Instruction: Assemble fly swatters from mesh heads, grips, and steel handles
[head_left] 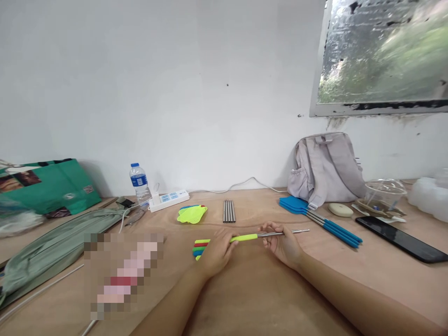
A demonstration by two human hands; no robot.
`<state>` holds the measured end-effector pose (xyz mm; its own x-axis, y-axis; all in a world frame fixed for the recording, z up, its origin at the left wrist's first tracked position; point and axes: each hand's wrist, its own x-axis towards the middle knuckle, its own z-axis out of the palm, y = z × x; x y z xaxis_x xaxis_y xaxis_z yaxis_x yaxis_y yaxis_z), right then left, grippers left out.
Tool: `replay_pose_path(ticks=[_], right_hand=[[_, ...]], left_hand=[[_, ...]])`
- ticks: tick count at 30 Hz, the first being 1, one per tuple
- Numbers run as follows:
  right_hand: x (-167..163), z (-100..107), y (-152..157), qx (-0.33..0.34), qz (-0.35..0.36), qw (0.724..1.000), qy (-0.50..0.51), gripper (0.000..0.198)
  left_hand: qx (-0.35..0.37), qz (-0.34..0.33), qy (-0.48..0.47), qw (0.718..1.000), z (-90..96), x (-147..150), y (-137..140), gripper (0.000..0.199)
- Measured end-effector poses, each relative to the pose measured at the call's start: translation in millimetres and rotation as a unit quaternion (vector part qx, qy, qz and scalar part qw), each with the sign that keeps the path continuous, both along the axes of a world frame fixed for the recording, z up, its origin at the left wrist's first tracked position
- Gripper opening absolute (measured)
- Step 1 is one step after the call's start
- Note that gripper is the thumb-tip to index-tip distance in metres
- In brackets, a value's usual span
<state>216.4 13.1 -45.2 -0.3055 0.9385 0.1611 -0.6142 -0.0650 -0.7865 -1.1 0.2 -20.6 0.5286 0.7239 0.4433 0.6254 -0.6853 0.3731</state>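
Level above the table I hold a fly swatter handle with a yellow-green grip (248, 238) and a thin metal rod (301, 230), without a swatter head on it. My left hand (219, 252) is closed round the grip's left end. The fingers of my right hand (283, 243) are closed on the rod, whose tip sticks out to the right. Partly hidden behind my left hand lie several coloured grips (200, 249), in yellow-green, red, green and blue. Farther back lie a stack of swatter heads (192, 214), yellow-green on top, and a row of metal rods (229, 211).
Blue fly swatters (329, 224) lie at right, near a black phone (401, 239), a pale oval case (340, 209) and a plastic cup (385, 193). A backpack (327, 168) leans on the wall. Leftward stand a power strip (169, 200), a bottle (139, 182) and a green bag (63, 184).
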Motion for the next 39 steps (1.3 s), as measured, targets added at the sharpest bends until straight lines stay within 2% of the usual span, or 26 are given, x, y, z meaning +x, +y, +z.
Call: replay_pose_path(ticks=[5,9,17,22,25,27,30,32,36,39], right_hand=[[-10.1,1.1,-10.5,0.049,0.066,0.993,-0.079,0.026],[-17.1,4.6,-18.8,0.091,0.030,0.992,-0.088,0.023],[-22.7,1.2,-28.5,0.082,0.065,0.991,-0.083,0.021],[-29.6,6.1,-28.3,0.077,0.074,0.991,-0.075,0.019],[-33.0,9.5,-22.0,0.050,0.023,0.998,-0.026,0.012],[-30.6,9.1,-14.5,0.006,-0.067,0.997,0.037,0.008],[-18.1,6.8,-1.6,-0.060,-0.181,0.974,0.121,0.012],[-7.3,6.0,4.6,-0.052,-0.191,0.968,0.153,0.021],[5.5,3.1,6.6,0.004,-0.159,0.971,0.176,0.041],[4.5,-6.6,5.1,0.010,-0.197,0.960,0.197,0.043]], left_hand=[[-0.062,-0.048,0.051,0.996,2.3,18.7,-19.6,0.024],[-0.107,-0.047,0.022,0.993,4.6,28.4,-28.6,0.024],[-0.144,-0.045,0.047,0.987,13.9,32.0,-39.0,0.025],[-0.116,-0.054,0.033,0.991,20.1,27.1,-33.5,0.025],[-0.109,-0.027,0.010,0.994,22.1,21.2,-27.6,0.026],[-0.111,0.002,0.002,0.994,20.6,17.9,-24.4,0.027],[-0.109,0.034,0.010,0.993,15.1,15.9,-21.2,0.027],[-0.104,0.044,0.023,0.993,11.1,17.1,-20.3,0.027],[-0.089,0.058,0.054,0.993,6.8,24.3,-22.6,0.026],[-0.082,0.057,0.100,0.990,6.3,30.9,-27.3,0.026]])
